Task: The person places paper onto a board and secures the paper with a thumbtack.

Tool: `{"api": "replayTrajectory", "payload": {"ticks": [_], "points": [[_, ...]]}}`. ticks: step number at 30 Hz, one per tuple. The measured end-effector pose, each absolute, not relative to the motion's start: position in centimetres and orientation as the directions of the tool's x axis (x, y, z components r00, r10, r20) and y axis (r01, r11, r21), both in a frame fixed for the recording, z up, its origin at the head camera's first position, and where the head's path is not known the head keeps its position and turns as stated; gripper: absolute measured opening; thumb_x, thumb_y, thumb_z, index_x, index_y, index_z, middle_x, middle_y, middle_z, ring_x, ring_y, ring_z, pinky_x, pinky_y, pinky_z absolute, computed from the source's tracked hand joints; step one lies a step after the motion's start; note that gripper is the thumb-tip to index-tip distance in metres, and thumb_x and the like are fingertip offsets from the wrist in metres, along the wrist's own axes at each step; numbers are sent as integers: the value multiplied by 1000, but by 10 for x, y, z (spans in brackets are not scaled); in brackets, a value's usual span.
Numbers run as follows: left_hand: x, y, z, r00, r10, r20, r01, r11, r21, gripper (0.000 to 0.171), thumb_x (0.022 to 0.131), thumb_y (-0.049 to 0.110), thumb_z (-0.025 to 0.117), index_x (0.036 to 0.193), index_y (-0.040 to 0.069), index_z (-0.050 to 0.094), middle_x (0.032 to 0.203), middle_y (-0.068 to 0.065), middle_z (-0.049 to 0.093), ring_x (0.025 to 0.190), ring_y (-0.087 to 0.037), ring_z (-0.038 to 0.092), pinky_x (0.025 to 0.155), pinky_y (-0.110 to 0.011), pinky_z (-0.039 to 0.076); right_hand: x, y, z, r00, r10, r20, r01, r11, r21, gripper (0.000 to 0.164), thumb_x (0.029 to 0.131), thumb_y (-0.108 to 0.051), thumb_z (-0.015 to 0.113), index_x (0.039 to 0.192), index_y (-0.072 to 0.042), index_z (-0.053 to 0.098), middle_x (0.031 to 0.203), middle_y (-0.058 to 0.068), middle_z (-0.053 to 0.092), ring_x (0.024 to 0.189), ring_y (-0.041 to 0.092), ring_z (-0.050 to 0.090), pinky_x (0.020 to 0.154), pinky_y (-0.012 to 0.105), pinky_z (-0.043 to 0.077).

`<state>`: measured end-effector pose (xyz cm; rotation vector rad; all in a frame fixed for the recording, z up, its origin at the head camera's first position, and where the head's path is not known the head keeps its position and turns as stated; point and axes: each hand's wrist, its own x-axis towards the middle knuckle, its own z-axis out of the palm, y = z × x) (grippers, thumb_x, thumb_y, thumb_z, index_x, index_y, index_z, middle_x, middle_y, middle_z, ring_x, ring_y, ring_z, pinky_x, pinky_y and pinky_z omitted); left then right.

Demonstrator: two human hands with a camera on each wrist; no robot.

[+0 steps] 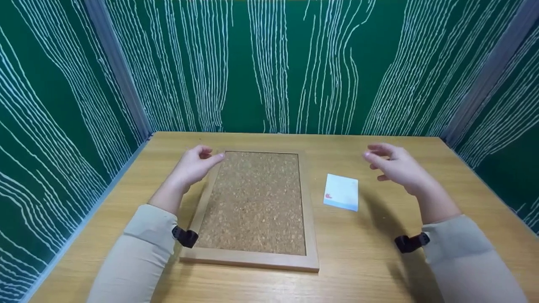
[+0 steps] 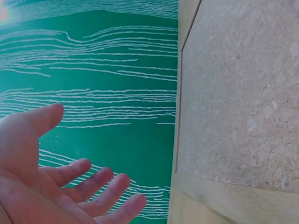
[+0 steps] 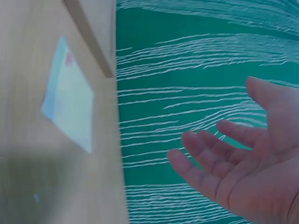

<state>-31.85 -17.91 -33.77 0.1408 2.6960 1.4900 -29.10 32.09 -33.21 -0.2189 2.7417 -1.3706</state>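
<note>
A cork board [image 1: 257, 202] in a pale wooden frame lies flat on the table, seen whole in the head view. To its right sits a pad of white paper [image 1: 341, 191] with a pale blue edge and a small red mark near one corner. My left hand [image 1: 196, 166] hovers by the board's far left corner, holding nothing; its fingers are loosely bent in the left wrist view. Above the table, to the right of the paper pad, my right hand [image 1: 396, 165] also holds nothing, its fingers spread and slightly curved. The pad shows in the right wrist view too.
The wooden table [image 1: 362, 269] ends at green walls [image 1: 303, 84] with white wavy lines at the back and sides. Grey posts [image 1: 120, 67] stand at the back corners. Small black devices [image 1: 185, 237] are worn at both wrists over light sleeves [image 1: 134, 252].
</note>
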Motion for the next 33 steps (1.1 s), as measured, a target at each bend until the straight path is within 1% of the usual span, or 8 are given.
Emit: {"api": "replayTrajectory", "payload": {"ticks": [6,14,17,21,23,25,30,33], "points": [[-318,-184,-348,-989,99,-112,-31,598,801,66,100,37,64,149,0,40,149,-24,42,131,-38,46,107,-52,43,-303,328,-349,-981,-149,-124,-4,653,-757,87,99,-56,58,158,-1,26,151,29,38,131,46,45,95,58,50],[-317,-186,-361,-968,84,-237,-122,666,736,69,99,30,66,153,0,34,144,-24,46,120,-35,51,94,-49,52,-313,335,-364,-961,-142,-236,50,754,-654,88,99,-52,61,157,3,24,153,36,31,133,52,40,94,62,48],[-318,-184,-365,-957,101,-273,-138,668,731,72,98,25,68,155,0,32,145,-24,46,100,-28,55,79,-39,54,-314,333,-366,-955,-140,-261,55,782,-621,87,98,-49,63,157,3,25,152,36,32,135,53,37,94,64,46],[-319,-183,-367,-949,105,-297,-144,696,704,73,97,18,69,156,-1,32,142,-23,47,77,-21,49,63,-33,45,-320,327,-368,-943,-162,-289,34,820,-571,88,97,-48,64,156,5,26,152,37,34,135,53,38,95,68,43],[-319,-182,-368,-950,95,-296,-140,720,680,72,96,16,69,155,-2,33,137,-23,49,74,-22,51,63,-34,45,-323,324,-369,-938,-174,-301,21,836,-549,88,97,-47,64,156,6,26,151,38,35,134,53,39,95,69,43],[-318,-183,-368,-949,86,-302,-150,721,677,70,96,15,69,154,-3,33,136,-23,49,85,-27,54,69,-37,48,-325,322,-370,-935,-171,-311,22,846,-533,88,97,-47,65,155,6,28,150,37,37,133,53,40,95,69,43],[-318,-185,-370,-944,75,-322,-169,728,665,69,95,8,67,154,-4,34,132,-22,50,84,-30,57,68,-38,50,-327,318,-374,-929,-160,-334,37,857,-514,88,96,-46,67,155,6,29,149,36,37,132,53,40,96,70,42],[-320,-186,-372,-947,87,-310,-134,767,627,70,92,3,68,152,-7,35,128,-23,54,74,-26,56,62,-35,49,-327,316,-379,-925,-152,-347,54,853,-518,88,95,-44,69,155,6,28,149,36,36,133,53,39,99,70,39]]}}
